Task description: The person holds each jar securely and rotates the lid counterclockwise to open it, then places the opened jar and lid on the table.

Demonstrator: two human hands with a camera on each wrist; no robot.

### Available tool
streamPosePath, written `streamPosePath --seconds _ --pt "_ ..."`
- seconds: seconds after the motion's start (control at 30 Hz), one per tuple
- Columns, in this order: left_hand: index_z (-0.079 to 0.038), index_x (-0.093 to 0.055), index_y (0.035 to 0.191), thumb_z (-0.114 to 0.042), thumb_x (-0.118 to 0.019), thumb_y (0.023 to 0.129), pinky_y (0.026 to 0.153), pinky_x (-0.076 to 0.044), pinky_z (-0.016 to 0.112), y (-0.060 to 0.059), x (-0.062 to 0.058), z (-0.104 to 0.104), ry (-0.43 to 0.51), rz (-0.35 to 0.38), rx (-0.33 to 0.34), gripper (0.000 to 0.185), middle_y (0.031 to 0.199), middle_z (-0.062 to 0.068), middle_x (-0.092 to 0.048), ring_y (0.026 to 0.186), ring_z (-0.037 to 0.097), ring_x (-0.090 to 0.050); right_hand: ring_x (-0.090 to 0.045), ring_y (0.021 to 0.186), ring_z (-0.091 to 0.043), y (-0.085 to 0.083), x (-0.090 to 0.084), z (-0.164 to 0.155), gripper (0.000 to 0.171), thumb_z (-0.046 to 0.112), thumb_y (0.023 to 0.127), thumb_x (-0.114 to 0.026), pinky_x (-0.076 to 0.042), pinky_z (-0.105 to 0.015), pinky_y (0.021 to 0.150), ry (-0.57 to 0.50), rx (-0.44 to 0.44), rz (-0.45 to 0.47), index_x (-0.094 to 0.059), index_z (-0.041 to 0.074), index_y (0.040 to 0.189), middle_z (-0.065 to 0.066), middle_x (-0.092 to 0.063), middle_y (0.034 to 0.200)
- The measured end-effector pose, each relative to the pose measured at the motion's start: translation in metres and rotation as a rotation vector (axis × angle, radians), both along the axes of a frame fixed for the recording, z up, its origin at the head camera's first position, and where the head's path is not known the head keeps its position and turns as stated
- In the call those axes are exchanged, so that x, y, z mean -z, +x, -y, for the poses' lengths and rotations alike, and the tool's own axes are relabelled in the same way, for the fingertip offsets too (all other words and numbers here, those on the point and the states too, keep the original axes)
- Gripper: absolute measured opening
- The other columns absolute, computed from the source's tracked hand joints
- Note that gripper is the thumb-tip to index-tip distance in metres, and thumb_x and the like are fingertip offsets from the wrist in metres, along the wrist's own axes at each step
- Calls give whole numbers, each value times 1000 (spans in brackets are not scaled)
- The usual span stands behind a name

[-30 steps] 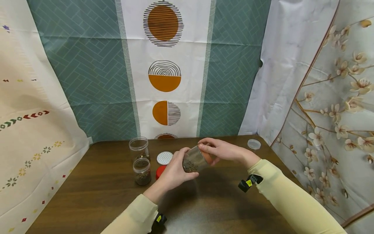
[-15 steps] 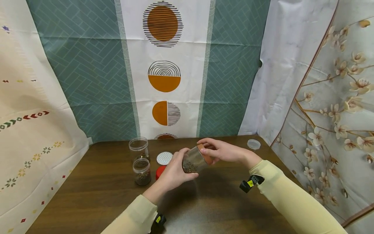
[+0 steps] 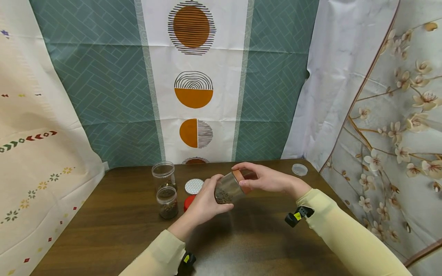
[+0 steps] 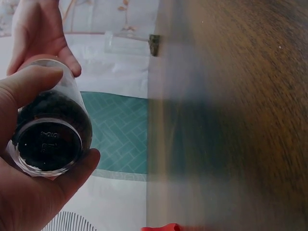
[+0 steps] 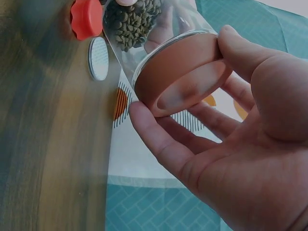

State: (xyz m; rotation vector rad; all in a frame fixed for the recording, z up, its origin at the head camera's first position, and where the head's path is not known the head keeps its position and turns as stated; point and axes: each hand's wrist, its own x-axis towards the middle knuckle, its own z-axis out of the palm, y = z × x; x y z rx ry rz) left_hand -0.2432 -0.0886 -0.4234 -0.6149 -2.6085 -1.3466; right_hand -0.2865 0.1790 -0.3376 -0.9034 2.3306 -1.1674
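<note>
Above the table, my left hand (image 3: 205,201) holds a clear jar (image 3: 228,188) round its lower body, fingers and thumb curled about it. The jar is tilted, with its lidded end up and to the right. Small dark pellets (image 5: 132,24) lie inside toward its base. An orange-brown lid (image 5: 178,67) covers the jar's mouth. My right hand (image 3: 267,178) grips this lid by its rim, the thumb on one side and the fingers on the other. In the left wrist view the jar's round base (image 4: 45,147) faces the camera.
Two open clear jars with dark contents, one taller (image 3: 164,172) and one shorter (image 3: 167,207), stand at the left. Near them lie a white patterned lid (image 3: 194,186) and a red lid (image 3: 189,202), partly hidden. Another clear jar (image 4: 127,44) stands at the back right.
The thumb and fingers of my right hand have shifted round the lid's rim, the thumb moving downward. My left hand and the jar have stayed nearly in place.
</note>
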Motion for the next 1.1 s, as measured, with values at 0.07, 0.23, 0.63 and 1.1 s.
streamPosePath --seconds 0.07,0.23,0.63,1.1 --pt "-18 -48 156 -31 -100 81 94 -53 47 0 0 0 1 -1 1 92 133 9 -56 114 25 -56 -58 140 -33 0 0 -1 60 32 109 -73 -53 -51 109 -15 -12 17 -48 25 164 -7 -55 156" --pt "-17 -48 156 -30 -100 82 93 -53 48 1 -1 0 0 2 0 92 132 10 -55 113 25 -57 -51 147 -34 -2 2 -3 63 28 109 -73 -52 -49 110 -29 -34 10 -46 20 165 -8 -54 159" --pt "-18 -47 156 -33 -101 81 95 -53 48 0 -1 1 1 3 0 93 135 9 -55 116 26 -56 -44 155 -29 -4 5 -5 73 24 102 -82 -44 -56 118 -42 -35 -32 -47 21 166 -1 -51 163" --pt "-17 -47 156 -33 -100 82 95 -53 49 0 0 1 3 10 7 93 135 9 -55 117 26 -56 -48 147 -26 -4 6 -6 76 24 99 -86 -42 -61 118 -27 -27 -54 -49 30 165 2 -52 162"
